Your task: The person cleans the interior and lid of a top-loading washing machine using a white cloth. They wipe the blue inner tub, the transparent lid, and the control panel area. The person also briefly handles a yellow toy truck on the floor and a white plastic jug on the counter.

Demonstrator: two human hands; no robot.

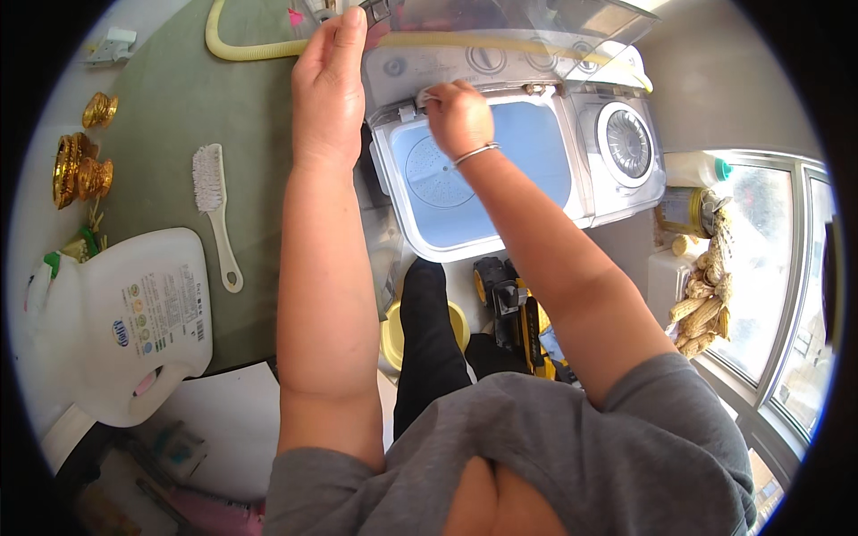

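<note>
While my right grip [460, 118] is closed on a small pale wad [426, 96], probably cloth, at the far left corner of the washing machine [579, 152], my left grip [329, 98] stands at the machine's left end, by the edge of its see-through lid [554, 20], which looks raised; its far side is hidden from me, so I cannot tell whether my fingers curl round that edge or only brace it. The wad sits just beside the machine's white hinge fitting [408, 114], mostly covered by my fingertips. I judge it light and soft, with no stiffness of its own, so a pinch bunched close to the working end should suit it, the fingertips giving it the firmness it lacks; if it is damp, which I can't see, it may slide a little. The lid, reaching back over the machine's control panel, I take for thin, stiff plastic: light for its spread, slick, and liable to flex or crack if forced. I would hold it by its outer edge, well away from the hinges, with the thumb flat on one face and the fingers on the other, bearing its weight steadily and never twisting it.
</note>
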